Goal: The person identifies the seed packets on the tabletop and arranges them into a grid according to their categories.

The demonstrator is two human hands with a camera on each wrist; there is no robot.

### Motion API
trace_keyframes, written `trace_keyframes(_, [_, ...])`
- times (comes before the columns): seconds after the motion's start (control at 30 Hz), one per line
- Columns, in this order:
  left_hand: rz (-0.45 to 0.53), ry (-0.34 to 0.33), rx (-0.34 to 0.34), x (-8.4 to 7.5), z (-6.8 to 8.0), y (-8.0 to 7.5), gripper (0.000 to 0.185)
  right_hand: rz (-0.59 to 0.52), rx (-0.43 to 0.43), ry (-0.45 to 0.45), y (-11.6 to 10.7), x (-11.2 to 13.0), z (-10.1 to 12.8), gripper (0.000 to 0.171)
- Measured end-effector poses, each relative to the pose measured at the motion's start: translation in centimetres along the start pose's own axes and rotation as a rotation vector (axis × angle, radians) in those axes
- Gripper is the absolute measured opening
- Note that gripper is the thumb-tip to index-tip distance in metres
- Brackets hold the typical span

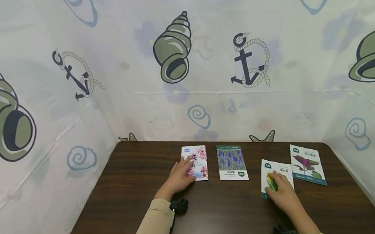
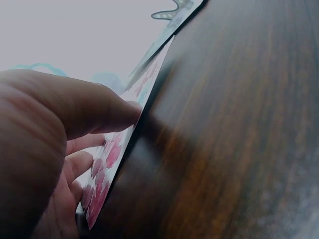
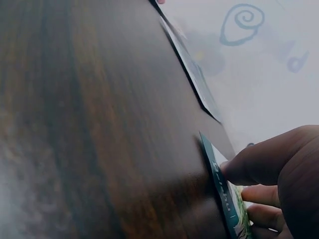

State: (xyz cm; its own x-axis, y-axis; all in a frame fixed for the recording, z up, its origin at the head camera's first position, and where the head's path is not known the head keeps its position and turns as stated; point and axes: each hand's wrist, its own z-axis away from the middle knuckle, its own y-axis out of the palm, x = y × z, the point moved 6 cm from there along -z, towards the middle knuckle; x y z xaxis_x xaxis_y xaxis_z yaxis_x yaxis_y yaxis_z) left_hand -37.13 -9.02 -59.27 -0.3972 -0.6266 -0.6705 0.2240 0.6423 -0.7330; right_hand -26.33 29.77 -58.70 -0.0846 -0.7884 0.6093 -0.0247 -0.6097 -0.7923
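1. You work at a dark brown wood-grain table (image 1: 223,223) closed in on three sides by a white curtain printed with shells and anchors (image 1: 265,4), which meets the table's left, far and right edges.
2. At the left, your left hand (image 1: 180,175) lies on the near left part of a white seed packet printed with pink blossoms (image 1: 198,162). Its fingers are fairly straight, and the left wrist view shows the thumb tip against the packet's edge; the packet lies flat on the table.
3. Just right of it, apart from it, lies a seed packet with purple flowers and a green top band (image 1: 231,162), untouched.
4. Further right, your right hand (image 1: 283,193) covers the near end of a white seed packet with a teal edge and a yellow-green picture (image 1: 277,172). In the right wrist view, its thumb tip presses on the teal edge, with the fingers bent on the packet's far side.
5. At the far right, a seed packet showing a magenta flower on a green leaf (image 1: 307,164) lies close beside that one, near the table's right edge.
6. The widest bare wood is in the near half of the table and along its left side.
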Motion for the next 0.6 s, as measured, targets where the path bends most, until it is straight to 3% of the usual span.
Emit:
trace_keyframes(0.17, [-0.031,-0.026,0.042,-0.7,0.5,-0.1,0.068,0.003,0.010,0.009,0.1,-0.4,0.7,0.069])
trace_keyframes(0.33, [-0.028,-0.029,0.034,-0.6,0.6,0.0,0.068,0.013,0.016,0.011,0.3,-0.3,1.2,0.070])
trace_keyframes(0.6, [0.003,0.046,-0.009,-0.2,0.3,-0.2,0.069,0.050,-0.016,-0.008,-0.1,0.5,1.8,0.068])
